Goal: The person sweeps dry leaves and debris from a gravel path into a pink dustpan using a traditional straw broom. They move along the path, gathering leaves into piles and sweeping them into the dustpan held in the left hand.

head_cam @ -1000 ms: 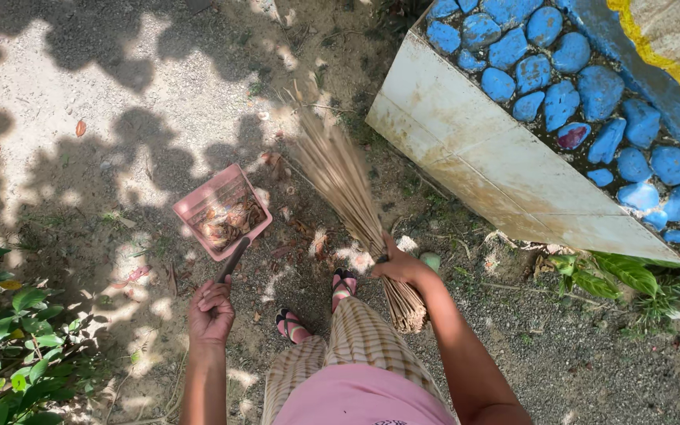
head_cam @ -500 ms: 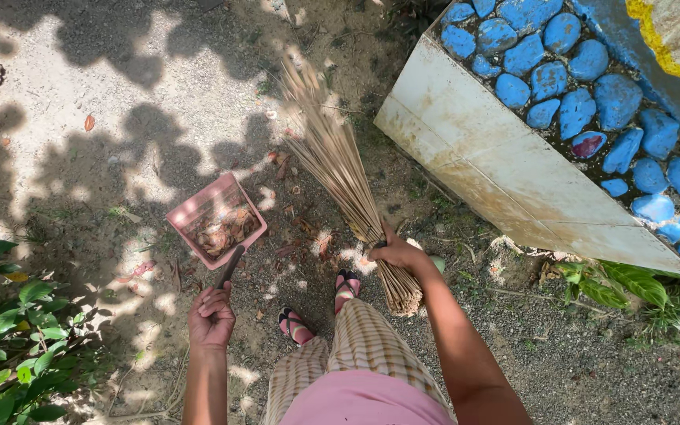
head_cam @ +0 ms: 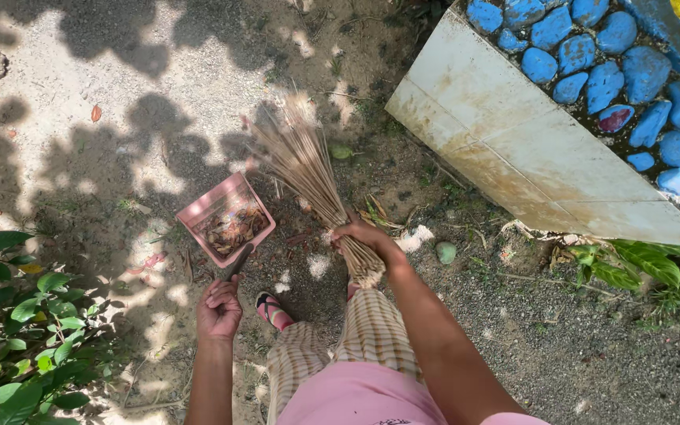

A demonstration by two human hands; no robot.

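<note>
The right hand (head_cam: 362, 234) is closed around the bound neck of a stick broom (head_cam: 308, 177), just above its cut butt end, with the fanned tips resting on the dirt ground (head_cam: 80, 118) beside the dustpan. This is the largest thing in hand: a bundle of thin dry ribs, likely light, stiff near the binding and springy toward the spread tips, so the tight bound part is the sound place to grip; held lower, the ribs would probably splay and snap.

The left hand (head_cam: 219, 308) is closed on the dark handle of a pink dustpan (head_cam: 227, 221), which sits tilted on the ground with dry leaves (head_cam: 234, 227) inside. It looks like thin rigid plastic, light, and best carried level by that handle, since the load is loose and would spill.
</note>
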